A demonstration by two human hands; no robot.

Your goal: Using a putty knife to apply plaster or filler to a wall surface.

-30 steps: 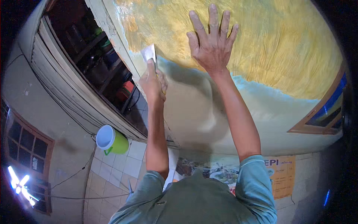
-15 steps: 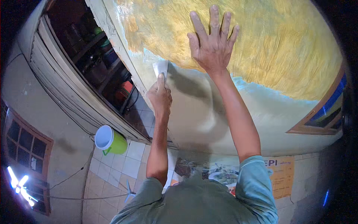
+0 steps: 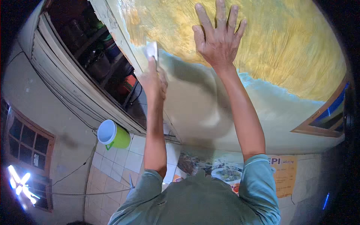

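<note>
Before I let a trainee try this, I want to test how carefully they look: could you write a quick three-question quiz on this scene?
1. What does the left hand hold?
2. True or false: the right hand is clenched into a fist.
3. What colour is the inside of the green bucket? a) red; b) pale blue; c) black.

Key:
1. A scraper with a flat metal blade.
2. False: its fingers are spread over the yellow part of the wall.
3. b
</note>
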